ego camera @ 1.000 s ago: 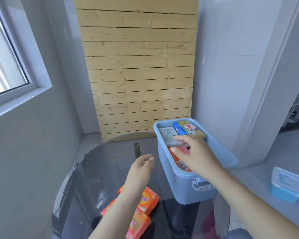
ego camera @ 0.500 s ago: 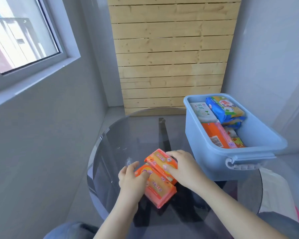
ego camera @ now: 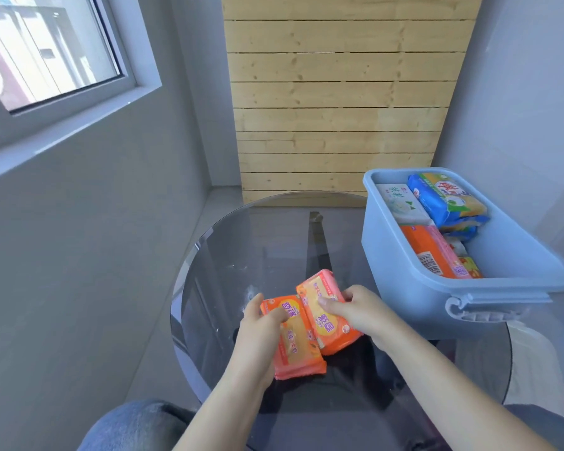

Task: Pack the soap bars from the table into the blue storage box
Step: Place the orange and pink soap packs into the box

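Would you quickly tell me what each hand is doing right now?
Left hand: closed on the left orange soap bar.
Right hand: closed on the right orange soap bar.

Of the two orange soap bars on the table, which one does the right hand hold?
The right hand holds the orange soap bar nearer the blue storage box; the left hand holds the other bar, nearer the person.

window (ego camera: pixel 46 50), wooden slat panel (ego camera: pixel 339 109)
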The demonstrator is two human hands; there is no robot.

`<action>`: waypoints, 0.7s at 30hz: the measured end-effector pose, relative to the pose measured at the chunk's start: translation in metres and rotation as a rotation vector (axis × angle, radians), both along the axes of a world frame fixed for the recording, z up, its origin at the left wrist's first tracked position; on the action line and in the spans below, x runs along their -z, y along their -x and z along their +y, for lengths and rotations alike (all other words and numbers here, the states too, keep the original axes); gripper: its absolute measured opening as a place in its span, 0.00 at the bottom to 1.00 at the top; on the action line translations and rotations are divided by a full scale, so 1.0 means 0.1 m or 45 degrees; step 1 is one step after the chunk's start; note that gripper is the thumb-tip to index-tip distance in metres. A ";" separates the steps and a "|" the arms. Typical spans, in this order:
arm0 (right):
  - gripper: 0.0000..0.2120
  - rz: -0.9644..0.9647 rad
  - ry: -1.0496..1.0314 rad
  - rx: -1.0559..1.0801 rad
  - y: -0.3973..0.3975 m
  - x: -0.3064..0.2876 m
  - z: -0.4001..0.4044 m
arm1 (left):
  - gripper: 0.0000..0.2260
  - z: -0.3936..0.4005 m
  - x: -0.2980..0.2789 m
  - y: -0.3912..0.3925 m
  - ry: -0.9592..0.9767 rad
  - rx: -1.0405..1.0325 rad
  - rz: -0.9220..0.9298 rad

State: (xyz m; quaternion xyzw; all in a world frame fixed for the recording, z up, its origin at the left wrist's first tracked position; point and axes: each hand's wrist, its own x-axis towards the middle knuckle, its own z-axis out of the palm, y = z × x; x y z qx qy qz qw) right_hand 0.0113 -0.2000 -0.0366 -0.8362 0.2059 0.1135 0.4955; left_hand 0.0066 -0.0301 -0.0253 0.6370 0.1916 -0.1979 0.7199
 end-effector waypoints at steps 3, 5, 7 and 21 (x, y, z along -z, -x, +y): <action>0.13 -0.221 0.013 0.144 0.04 -0.04 0.05 | 0.18 0.04 -0.03 0.00 0.074 -0.017 0.013; 0.12 -0.347 -0.163 0.213 0.09 -0.11 0.11 | 0.10 0.06 -0.04 0.01 0.075 -0.066 0.026; 0.09 -0.365 -0.321 0.195 0.15 -0.17 0.21 | 0.07 0.06 -0.04 0.03 0.079 -0.063 0.020; 0.22 -0.089 0.030 -0.065 0.29 -0.04 0.54 | 0.14 0.11 0.11 0.11 0.008 0.144 -0.073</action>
